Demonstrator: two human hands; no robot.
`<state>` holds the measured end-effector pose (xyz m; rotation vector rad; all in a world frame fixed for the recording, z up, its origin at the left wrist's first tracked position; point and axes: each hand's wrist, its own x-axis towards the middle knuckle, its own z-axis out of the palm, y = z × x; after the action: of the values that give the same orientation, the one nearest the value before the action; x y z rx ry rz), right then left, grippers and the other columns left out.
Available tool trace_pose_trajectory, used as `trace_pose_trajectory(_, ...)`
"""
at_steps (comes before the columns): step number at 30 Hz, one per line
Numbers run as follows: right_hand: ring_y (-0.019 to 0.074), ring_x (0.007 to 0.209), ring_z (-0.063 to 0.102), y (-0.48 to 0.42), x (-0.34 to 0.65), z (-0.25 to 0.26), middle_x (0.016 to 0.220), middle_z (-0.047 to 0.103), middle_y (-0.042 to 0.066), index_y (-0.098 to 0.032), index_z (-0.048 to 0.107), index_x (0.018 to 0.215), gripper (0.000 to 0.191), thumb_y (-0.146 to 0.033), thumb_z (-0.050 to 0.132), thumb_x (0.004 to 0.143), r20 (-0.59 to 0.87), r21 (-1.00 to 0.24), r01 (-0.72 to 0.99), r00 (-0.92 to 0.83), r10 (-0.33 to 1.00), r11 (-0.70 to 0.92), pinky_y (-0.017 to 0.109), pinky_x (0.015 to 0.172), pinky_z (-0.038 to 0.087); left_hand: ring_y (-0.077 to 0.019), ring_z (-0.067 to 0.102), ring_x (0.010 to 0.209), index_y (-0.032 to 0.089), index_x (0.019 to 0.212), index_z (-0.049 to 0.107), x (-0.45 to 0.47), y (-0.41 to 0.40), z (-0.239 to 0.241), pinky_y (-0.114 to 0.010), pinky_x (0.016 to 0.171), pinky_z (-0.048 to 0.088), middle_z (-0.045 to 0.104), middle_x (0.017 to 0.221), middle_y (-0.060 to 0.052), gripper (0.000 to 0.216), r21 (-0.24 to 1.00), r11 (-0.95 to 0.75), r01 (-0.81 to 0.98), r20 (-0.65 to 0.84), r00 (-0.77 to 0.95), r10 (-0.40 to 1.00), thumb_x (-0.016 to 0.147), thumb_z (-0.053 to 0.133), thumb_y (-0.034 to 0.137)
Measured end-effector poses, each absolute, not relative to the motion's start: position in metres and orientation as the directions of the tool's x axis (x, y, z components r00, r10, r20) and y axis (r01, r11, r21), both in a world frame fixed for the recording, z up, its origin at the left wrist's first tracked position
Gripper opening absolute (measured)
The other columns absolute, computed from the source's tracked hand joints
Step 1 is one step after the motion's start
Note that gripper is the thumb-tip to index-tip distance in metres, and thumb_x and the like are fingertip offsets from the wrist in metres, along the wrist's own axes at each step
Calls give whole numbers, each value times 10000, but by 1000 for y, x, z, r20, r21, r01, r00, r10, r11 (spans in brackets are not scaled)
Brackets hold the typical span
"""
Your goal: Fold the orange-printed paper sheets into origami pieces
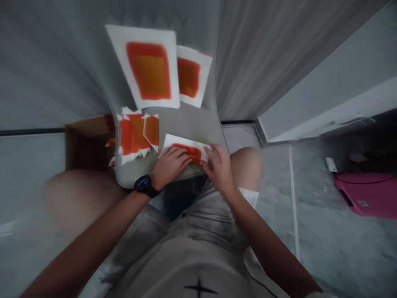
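Observation:
A white paper sheet with an orange-red printed patch (194,154) lies near the front of a grey chair seat (192,120). My left hand (170,163), with a black watch on its wrist, rests on the sheet's left part, fingers stretched out over the print. At the sheet's right end is my right hand (220,165), its fingers and thumb spread and touching the paper's edge. Left of the sheet, a pile of orange and white paper pieces (135,134) overlaps in a loose fan. Some of the sheet is hidden under my fingers.
Against the chair's back stand a large white sheet with an orange rectangle (149,74) and a smaller similar one (190,78). A cardboard box (88,128) sits on the floor at the left. A pink plastic object (372,192) is at the right, below a white ledge.

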<state>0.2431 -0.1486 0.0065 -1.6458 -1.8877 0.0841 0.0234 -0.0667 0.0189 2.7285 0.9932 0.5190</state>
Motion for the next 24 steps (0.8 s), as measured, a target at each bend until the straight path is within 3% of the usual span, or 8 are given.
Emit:
trace_pose_trajectory(3, 293, 1372, 555, -147, 238, 8, 1402, 650, 126, -256, 698, 1345, 335, -335, 539, 1061, 397, -412, 858, -133, 908, 306, 563, 1225, 423, -267, 655, 1153, 242, 1134, 781, 27, -58, 19, -463, 1042, 493, 760, 1207, -83, 361, 289, -771, 568, 257, 729, 634, 1085, 449, 376)
trace_pose_trajectory(6, 292, 1348, 571, -149, 227, 3, 1406, 668, 123, -231, 684, 1370, 351, -307, 534, 1061, 325, -388, 868, -186, 927, 311, 573, 1269, 367, -263, 674, 1127, 241, 1156, 779, 28, -51, 17, -464, 1041, 504, 776, 1185, -77, 366, 283, -777, 563, 279, 726, 628, 1087, 442, 365)
trace_pose_trajectory(13, 298, 1429, 514, -160, 202, -12, 1474, 642, 143, -170, 565, 1513, 457, -256, 477, 1072, 281, -389, 904, -67, 957, 177, 606, 1314, 248, -237, 624, 1333, 292, 1401, 686, 15, -74, 13, -482, 1235, 421, 715, 1394, -42, 406, 277, -805, 524, 428, 683, 592, 1050, 484, 260)
trace_pose_trajectory(19, 318, 1421, 523, -164, 201, -14, 1463, 644, 175, -141, 594, 1483, 450, -246, 484, 1060, 251, -397, 909, -29, 968, 130, 610, 1300, 279, -281, 475, 1512, 257, 1434, 660, 5, -90, 1, -566, 1326, 290, 622, 1526, -60, 433, 203, -816, 542, 368, 730, 576, 1025, 518, 248)
trace_pose_trajectory(24, 333, 1433, 518, -169, 197, -15, 1496, 612, 208, -101, 594, 1476, 457, -241, 493, 1053, 230, -372, 924, 2, 973, 86, 627, 1300, 266, -286, 412, 1558, 223, 1452, 640, 5, -83, -7, -585, 1336, 261, 580, 1569, -78, 430, 203, -832, 517, 333, 762, 555, 1047, 501, 257)
